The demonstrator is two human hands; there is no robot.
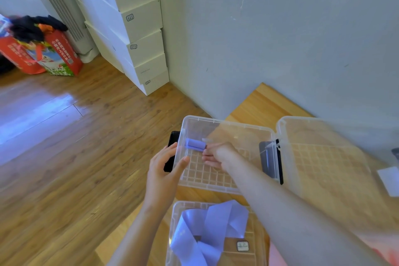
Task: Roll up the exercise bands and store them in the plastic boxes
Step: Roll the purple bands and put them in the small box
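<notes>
A rolled purple exercise band [195, 144] lies in the far left corner of a clear plastic box [226, 124] on the wooden table. My right hand [218, 154] reaches into that box, its fingers stretched out with the tips at the roll's right end. My left hand [165, 171] grips the box's left wall by its black handle [172, 142], thumb inside the rim and fingers outside. A loose, unrolled purple band [211, 229] lies crumpled in a second clear box [174, 214] nearest me.
A third clear box [323, 157] stands to the right, with a black latch [272, 162] between the two boxes. A white sheet [388, 179] lies at the far right. The grey wall runs behind. On the floor, left: stacked white cartons [140, 28] and a red bag [43, 54].
</notes>
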